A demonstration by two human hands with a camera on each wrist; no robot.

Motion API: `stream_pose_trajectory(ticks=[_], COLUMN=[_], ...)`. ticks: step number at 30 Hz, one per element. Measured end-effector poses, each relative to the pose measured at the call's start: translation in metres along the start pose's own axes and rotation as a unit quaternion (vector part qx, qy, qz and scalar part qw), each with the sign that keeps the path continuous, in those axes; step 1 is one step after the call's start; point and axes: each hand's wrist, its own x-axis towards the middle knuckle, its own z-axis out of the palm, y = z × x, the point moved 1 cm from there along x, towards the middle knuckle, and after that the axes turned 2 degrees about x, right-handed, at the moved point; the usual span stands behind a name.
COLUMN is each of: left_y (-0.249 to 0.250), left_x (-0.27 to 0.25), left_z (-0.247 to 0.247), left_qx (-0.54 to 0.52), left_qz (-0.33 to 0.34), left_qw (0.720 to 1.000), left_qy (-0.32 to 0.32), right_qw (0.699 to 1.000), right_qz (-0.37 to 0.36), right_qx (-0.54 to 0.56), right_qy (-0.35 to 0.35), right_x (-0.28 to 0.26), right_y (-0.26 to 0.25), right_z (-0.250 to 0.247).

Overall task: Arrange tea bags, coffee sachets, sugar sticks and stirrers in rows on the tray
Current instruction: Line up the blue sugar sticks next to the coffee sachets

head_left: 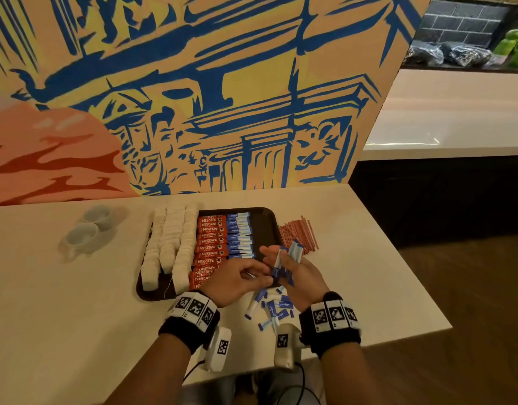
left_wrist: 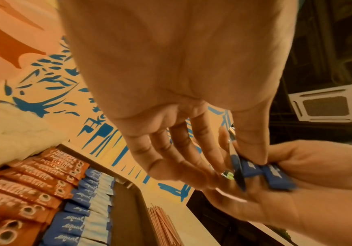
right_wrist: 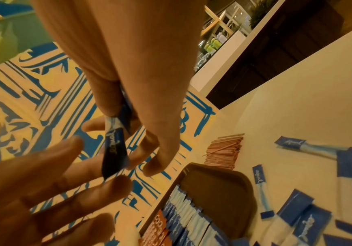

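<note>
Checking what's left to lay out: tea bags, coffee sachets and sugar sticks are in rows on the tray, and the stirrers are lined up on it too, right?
Not quite. In the head view the stirrers lie in a pile on the counter beside the tray, not on it. Tea bags, coffee sachets and sugar sticks are in rows on the tray.

Red coffee sachets (head_left: 208,246) – "NESCAFE CLASSIC"; blue sugar sticks (left_wrist: 72,219) – "equal". Wristband markers – patterns only, no text.
</note>
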Motion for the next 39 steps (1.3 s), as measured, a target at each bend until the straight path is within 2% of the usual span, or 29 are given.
stream_pose_trajectory(ticks=[6,10,13,16,20,22,26,29,33,39], left_y=[0.007,0.006,0.007,0.008,0.012,0.014,0.019,0.025,0.025,0.009], left_x=[-0.006,-0.012,-0.017,-0.022,-0.026,-0.025,-0.020,-0.015,-0.008,0.017], left_z=[0.002,-0.003,-0.005,-0.006,-0.010,-0.012,-0.018,-0.023,-0.030,-0.051], left_qx=[-0.069,-0.016,0.039,0.035,0.034,0.063,0.185,0.233,0.237,0.196], left_qz=[-0.002,0.003,0.009,0.006,0.011,0.024,0.050,0.063,0.054,-0.011], left_qw=[0.997,0.999,0.999,0.999,0.995,0.994,0.978,0.966,0.965,0.964], left_qy=[0.018,0.038,0.037,0.032,0.090,0.085,0.078,0.087,0.102,0.178], right_qw=[0.999,0.999,0.995,0.993,0.983,0.981,0.980,0.983,0.986,0.987], right_qz=[-0.004,0.004,0.013,0.016,0.012,0.011,0.018,0.020,0.047,0.082], right_qx=[0.026,-0.030,-0.093,-0.105,-0.159,-0.167,-0.162,-0.149,-0.106,-0.007], right_qy=[-0.033,0.016,0.025,0.045,0.087,0.101,0.115,0.103,0.119,0.140], right_x=[-0.006,-0.011,-0.013,-0.017,-0.017,-0.015,-0.010,-0.006,-0.003,0.003], right_y=[0.001,0.004,0.011,0.009,0.004,0.001,0.001,0.003,0.004,0.006], right_z=[0.018,0.012,0.006,0.004,-0.001,-0.002,-0.001,-0.002,-0.006,-0.023])
